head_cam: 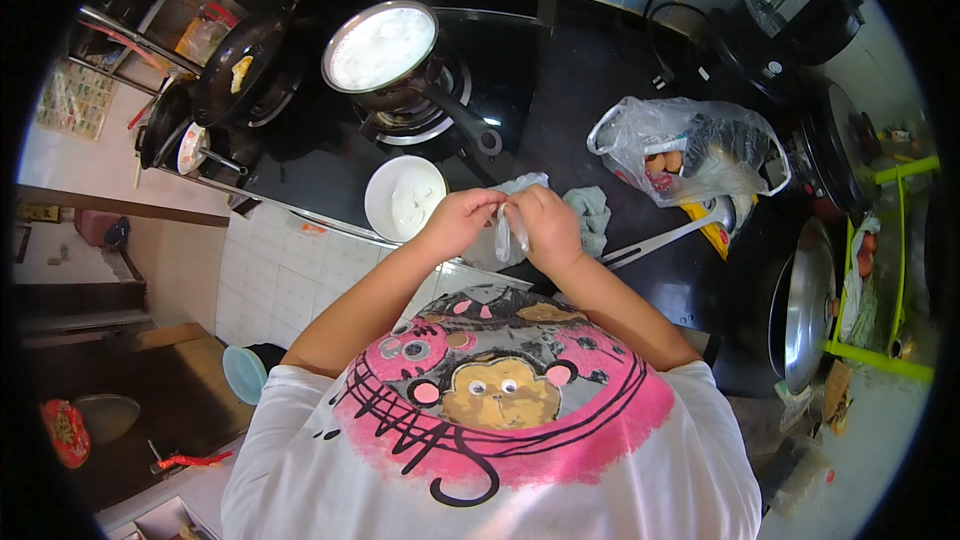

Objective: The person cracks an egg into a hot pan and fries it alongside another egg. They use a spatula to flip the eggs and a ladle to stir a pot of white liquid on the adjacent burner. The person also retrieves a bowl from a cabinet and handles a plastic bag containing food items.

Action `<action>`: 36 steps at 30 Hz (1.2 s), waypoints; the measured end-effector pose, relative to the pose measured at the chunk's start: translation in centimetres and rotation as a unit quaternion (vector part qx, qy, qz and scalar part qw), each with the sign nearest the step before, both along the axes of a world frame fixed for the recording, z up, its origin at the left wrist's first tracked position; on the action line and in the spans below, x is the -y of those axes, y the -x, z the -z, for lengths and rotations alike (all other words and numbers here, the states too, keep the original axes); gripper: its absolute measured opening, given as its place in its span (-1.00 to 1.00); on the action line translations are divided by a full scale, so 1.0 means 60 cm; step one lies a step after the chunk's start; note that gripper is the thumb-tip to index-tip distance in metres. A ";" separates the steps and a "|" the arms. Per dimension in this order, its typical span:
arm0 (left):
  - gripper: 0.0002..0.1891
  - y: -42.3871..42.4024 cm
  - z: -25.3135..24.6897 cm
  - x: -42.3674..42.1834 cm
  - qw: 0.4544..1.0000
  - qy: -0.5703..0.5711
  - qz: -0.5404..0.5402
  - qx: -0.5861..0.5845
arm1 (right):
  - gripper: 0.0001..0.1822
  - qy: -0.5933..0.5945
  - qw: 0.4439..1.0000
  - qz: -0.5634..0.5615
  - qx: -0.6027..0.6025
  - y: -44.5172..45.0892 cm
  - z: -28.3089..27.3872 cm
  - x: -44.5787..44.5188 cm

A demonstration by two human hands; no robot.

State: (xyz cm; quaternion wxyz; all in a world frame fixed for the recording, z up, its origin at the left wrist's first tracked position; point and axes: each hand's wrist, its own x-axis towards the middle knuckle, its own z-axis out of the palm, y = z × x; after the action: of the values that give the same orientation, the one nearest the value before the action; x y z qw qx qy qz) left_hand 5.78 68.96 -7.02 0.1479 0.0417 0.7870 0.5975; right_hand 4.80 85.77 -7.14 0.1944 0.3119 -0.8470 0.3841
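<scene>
My left hand [459, 222] and my right hand [545, 226] meet at the counter's front edge, pinching the gathered top of a clear plastic bag [504, 242] between their fingertips. What the bag contains is mostly hidden by the hands. Just left of my left hand stands a white bowl [381, 204] with a pale, whitish content inside. Beyond it, a saucepan [360, 94] full of white frothy liquid sits on a gas burner, its black handle pointing toward me. A folded grey-green cloth [587, 219] lies right beside my right hand.
A dark frying pan [247, 82] with a yellow food piece rests on the left burner. To the right lie a plastic bag [622, 136] with eggs, a metal ladle [667, 236] and a yellow packet [707, 234]. Farther right are a metal lid [810, 307] and a green rack [877, 364].
</scene>
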 end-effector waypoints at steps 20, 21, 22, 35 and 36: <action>-0.93 -0.007 0.026 0.036 0.997 0.067 -0.003 -0.021 | -0.56 0.050 0.935 0.044 0.350 -0.054 0.022 -0.039; -0.89 -0.005 0.023 0.037 1.000 0.011 -0.017 -0.007 | -0.46 -0.025 0.947 0.042 0.317 -0.063 0.008 -0.024; -0.90 -0.003 0.024 0.036 0.999 0.029 0.004 -0.039 | -0.52 -0.057 0.953 0.055 0.292 -0.070 0.000 -0.005; -0.86 -0.060 -0.182 -0.008 0.950 -0.141 0.124 -0.248 | -0.85 -0.095 0.959 0.158 0.216 -0.146 -0.216 -0.086; -0.86 -0.060 -0.184 -0.010 0.943 -0.141 0.138 -0.269 | -0.83 -0.054 0.960 0.156 0.227 -0.162 -0.253 -0.111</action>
State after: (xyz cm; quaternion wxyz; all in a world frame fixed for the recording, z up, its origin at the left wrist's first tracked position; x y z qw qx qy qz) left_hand 9.41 69.55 3.99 0.0044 0.3292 0.6916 0.6429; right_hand 14.55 92.45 8.02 0.0374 0.0908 -0.9263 0.3638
